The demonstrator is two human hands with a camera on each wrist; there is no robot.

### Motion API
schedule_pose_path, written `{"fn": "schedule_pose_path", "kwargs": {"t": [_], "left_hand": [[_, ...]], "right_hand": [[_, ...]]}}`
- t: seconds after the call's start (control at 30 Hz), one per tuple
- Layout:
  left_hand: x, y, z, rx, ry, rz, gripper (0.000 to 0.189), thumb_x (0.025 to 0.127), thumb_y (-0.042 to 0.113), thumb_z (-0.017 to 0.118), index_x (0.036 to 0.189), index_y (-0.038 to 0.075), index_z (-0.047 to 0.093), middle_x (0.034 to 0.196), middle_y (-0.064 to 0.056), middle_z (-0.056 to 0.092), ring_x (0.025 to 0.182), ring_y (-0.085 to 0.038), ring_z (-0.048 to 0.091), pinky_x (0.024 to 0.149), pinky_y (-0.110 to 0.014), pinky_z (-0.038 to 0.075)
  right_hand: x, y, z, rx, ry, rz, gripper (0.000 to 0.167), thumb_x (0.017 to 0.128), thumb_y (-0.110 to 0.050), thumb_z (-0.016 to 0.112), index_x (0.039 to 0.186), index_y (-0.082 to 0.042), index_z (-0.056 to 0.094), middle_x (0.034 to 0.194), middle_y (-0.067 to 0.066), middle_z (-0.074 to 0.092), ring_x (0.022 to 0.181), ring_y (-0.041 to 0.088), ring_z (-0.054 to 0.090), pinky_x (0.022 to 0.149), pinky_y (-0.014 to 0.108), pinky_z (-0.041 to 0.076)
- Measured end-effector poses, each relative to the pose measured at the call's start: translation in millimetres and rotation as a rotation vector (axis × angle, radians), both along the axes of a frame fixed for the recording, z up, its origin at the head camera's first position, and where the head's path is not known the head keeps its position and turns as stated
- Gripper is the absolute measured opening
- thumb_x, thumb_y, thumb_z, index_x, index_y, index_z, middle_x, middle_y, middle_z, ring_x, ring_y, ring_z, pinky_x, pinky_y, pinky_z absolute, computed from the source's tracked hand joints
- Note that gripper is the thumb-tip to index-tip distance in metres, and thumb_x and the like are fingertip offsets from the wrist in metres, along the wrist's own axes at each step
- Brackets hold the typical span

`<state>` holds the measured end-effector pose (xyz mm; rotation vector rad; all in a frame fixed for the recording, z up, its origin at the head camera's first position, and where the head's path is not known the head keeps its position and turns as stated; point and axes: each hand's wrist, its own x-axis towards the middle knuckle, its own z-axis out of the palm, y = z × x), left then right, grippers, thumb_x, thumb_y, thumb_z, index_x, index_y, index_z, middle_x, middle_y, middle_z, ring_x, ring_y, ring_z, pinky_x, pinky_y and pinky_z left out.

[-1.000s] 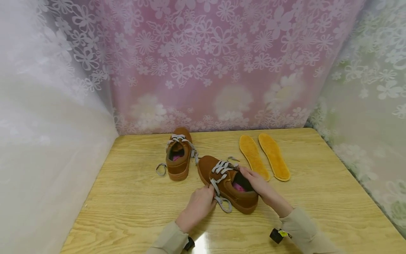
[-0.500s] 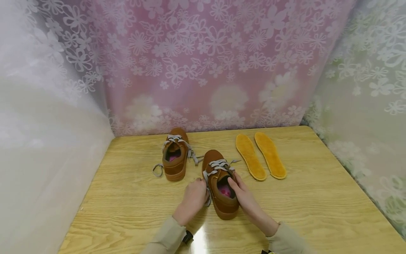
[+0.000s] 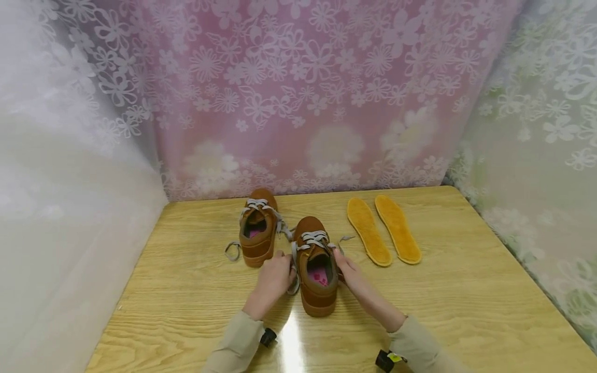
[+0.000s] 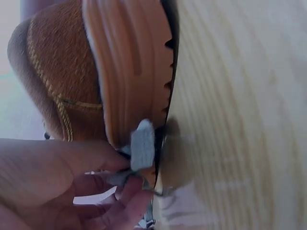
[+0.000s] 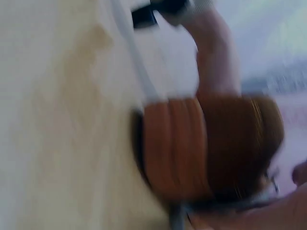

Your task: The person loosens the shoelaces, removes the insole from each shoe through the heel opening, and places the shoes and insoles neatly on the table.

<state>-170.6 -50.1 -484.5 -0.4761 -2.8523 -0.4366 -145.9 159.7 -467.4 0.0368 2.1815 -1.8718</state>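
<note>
A brown shoe (image 3: 318, 298) with grey laces and a pink insole stands with its toe pointing away, between my two hands in the head view. My left hand (image 3: 275, 274) is at its left side; the left wrist view shows thumb and fingers pinching the grey shoelace (image 4: 142, 148) beside the sole. At the right side of the opening, my right hand (image 3: 356, 287) grips the shoe. Blur softens this hold in the right wrist view, where the shoe's heel (image 5: 177, 148) fills the middle. The matching brown shoe (image 3: 258, 253) stands just behind and to the left, its laces loose.
Two orange-yellow fuzzy insoles (image 3: 369, 231) lie side by side at the back right of the wooden table (image 3: 466, 290). A flowered pink curtain (image 3: 298, 103) hangs behind the table's back edge, with pale sheets at both sides.
The nearer shoe has turned from a slant to pointing away and shifted left, closer to the other shoe. Both hands moved left with it. The right thumb has come out of the opening.
</note>
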Motion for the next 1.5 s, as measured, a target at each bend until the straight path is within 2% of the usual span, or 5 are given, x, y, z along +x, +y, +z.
{"fn": "schedule_pose_path", "kwargs": {"t": [0.17,0.43,0.67,0.93,1.5], "left_hand": [[-3.3,-4.8,5.1,0.115,-0.095,-0.057,0.007,0.092,0.006,0.070,0.086,0.004,0.068,0.082,-0.009,0.064,0.071,-0.029,0.066,0.064,-0.046,0.055],[-4.9,-8.6,9.9,0.238,-0.122,-0.033,0.007,0.097,0.005,0.064,0.101,0.007,0.070,0.077,-0.006,0.070,0.055,-0.016,0.056,0.050,-0.031,0.045],[-2.3,-7.6,9.8,0.342,-0.049,0.000,0.022,0.092,0.002,0.072,0.114,0.003,0.068,0.086,-0.011,0.071,0.064,-0.019,0.060,0.053,-0.033,0.047],[9.4,1.5,12.0,0.315,-0.059,-0.017,0.019,0.095,0.003,0.067,0.110,-0.008,0.069,0.103,-0.021,0.069,0.091,-0.036,0.069,0.073,-0.048,0.058],[25.4,11.6,13.2,0.358,-0.150,-0.021,0.033,0.109,0.024,0.045,0.097,0.000,0.064,0.094,-0.019,0.069,0.087,-0.041,0.069,0.069,-0.052,0.054]], "right_hand": [[-23.9,32.6,-2.4,0.090,0.112,0.098,0.056,0.112,-0.024,0.041,0.157,0.006,0.026,0.155,0.033,0.035,0.132,0.047,0.049,0.109,0.056,0.042],[-42.3,52.8,-7.8,0.821,0.459,0.382,0.065,0.089,-0.019,0.079,0.141,0.010,0.052,0.144,0.037,0.045,0.131,0.055,0.046,0.106,0.063,0.039],[-34.7,39.1,-12.3,0.940,0.648,0.479,0.058,0.075,-0.016,0.090,0.124,0.005,0.067,0.125,0.020,0.061,0.112,0.038,0.060,0.094,0.051,0.051],[-39.9,28.2,-17.6,0.781,0.561,0.331,0.014,0.080,0.004,0.072,0.088,-0.007,0.068,0.077,0.002,0.068,0.070,0.014,0.064,0.063,0.028,0.053],[-32.4,9.6,-15.8,0.139,0.246,-0.214,0.019,0.096,-0.006,0.070,0.107,0.009,0.074,0.116,0.021,0.070,0.096,0.011,0.066,0.077,0.015,0.052]]}}
